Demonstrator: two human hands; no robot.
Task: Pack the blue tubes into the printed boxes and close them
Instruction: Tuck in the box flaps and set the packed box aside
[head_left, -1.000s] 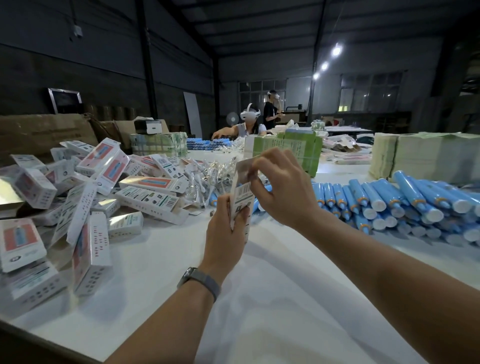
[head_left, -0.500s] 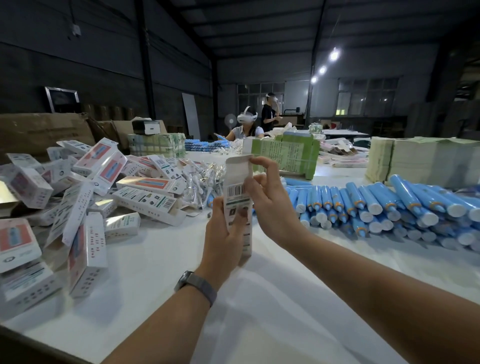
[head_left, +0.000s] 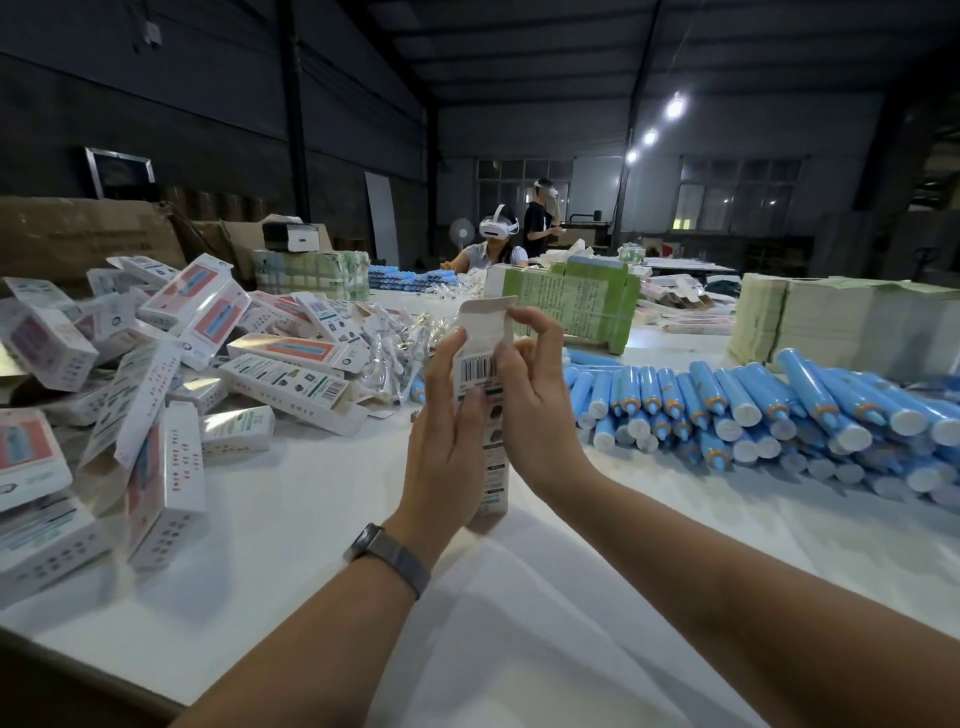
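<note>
We hold the box (head_left: 480, 395) upright above the table's (head_left: 291, 499) middle: left hand (head_left: 441, 441) clasps its body, right hand (head_left: 530, 395) pinches the raised top flap, keeping its mouth open. Tubes (head_left: 753, 410) wait along the right edge.

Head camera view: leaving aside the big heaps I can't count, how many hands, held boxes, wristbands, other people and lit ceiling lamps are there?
Hands: 2, left hand and right hand
Printed box held by both hands: 1
Wristband: 1
Other people: 2, seated person and standing person
Lit ceiling lamps: 3
Total: 9
</note>
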